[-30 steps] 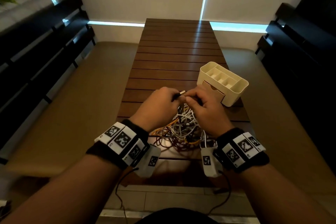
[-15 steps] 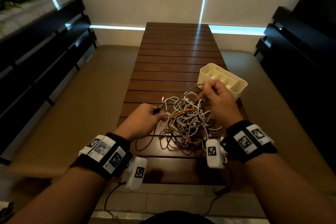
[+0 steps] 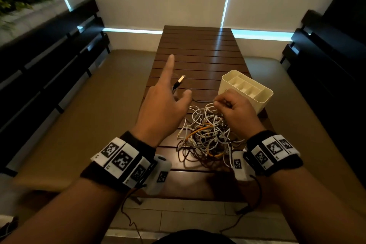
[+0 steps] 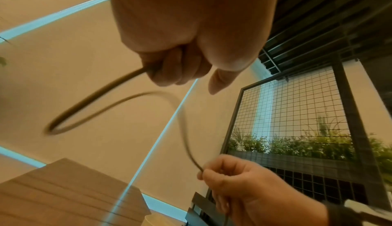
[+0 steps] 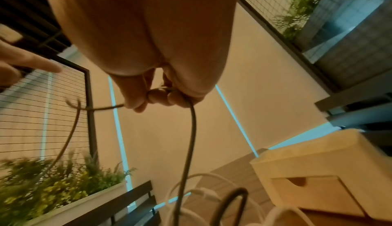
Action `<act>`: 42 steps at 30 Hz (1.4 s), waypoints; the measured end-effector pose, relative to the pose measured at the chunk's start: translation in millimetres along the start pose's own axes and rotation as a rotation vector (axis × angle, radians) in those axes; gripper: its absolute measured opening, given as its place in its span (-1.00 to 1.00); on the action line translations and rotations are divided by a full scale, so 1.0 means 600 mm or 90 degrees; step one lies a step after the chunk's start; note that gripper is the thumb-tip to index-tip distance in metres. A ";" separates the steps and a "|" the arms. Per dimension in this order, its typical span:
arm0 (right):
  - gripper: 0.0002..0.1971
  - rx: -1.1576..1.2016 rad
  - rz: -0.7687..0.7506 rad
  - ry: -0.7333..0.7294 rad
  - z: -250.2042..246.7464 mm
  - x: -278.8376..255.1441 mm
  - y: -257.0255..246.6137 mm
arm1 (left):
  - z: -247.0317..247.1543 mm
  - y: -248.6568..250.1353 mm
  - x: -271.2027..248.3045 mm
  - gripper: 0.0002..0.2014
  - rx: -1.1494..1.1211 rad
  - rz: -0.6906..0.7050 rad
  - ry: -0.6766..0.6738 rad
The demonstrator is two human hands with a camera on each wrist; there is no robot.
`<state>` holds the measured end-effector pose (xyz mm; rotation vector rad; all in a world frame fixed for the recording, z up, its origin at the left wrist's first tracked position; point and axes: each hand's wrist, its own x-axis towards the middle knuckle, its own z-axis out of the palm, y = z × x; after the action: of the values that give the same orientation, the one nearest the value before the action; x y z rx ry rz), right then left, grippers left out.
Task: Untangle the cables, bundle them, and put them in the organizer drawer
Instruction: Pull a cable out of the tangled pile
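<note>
A tangle of white, orange and brown cables (image 3: 206,134) lies on the near end of the slatted wooden table (image 3: 198,55). My left hand (image 3: 164,105) is raised above the table's left side, index finger straight, its other fingers (image 4: 180,68) curled round a dark cable (image 4: 184,129) just behind its USB plug (image 3: 181,79). The cable (image 3: 200,101) runs across to my right hand (image 3: 233,109), which pinches it (image 5: 192,129) above the tangle. The cream organizer (image 3: 245,89) stands just right of that hand, and its drawer front (image 5: 305,194) is closed.
Cushioned benches (image 3: 89,115) with dark slatted backs flank the table on both sides. Light blinds cover the far wall. A planter with greenery (image 5: 53,187) and a wire grid panel (image 4: 297,120) are to the left.
My hands have drawn apart. The left one rose forward and left with the plug end, pulling the dark cable out of the tangle. The right one stayed by the organizer, pinching the cable.
</note>
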<state>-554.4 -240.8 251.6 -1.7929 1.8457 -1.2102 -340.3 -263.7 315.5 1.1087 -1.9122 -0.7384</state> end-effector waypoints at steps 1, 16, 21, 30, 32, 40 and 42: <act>-0.92 0.005 0.020 0.005 -0.004 -0.003 0.004 | 0.003 0.003 -0.004 -0.22 0.010 0.005 -0.014; -0.84 0.166 0.091 -0.139 0.029 -0.039 -0.035 | 0.018 -0.011 0.017 -0.78 -0.010 0.093 -0.034; -0.77 0.140 0.160 -0.149 0.058 -0.045 -0.006 | -0.014 -0.009 0.021 -0.79 -0.104 0.058 0.114; -0.89 0.214 0.026 0.108 -0.016 0.027 -0.051 | -0.029 -0.102 -0.008 -0.79 0.081 -0.194 -0.178; -0.89 0.143 0.016 0.026 0.001 0.021 -0.046 | -0.036 -0.085 -0.004 -0.69 0.053 -0.151 -0.085; -0.91 0.140 -0.050 -0.067 0.053 0.011 -0.068 | 0.011 -0.048 0.022 -0.70 0.077 -0.031 -0.193; -0.85 0.161 0.015 -0.112 0.054 -0.002 -0.060 | 0.010 -0.041 0.026 -0.71 0.062 0.009 -0.156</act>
<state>-506.6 -246.3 258.1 -1.6751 1.5374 -1.1773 -339.5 -287.9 298.8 1.1031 -2.1803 -0.8109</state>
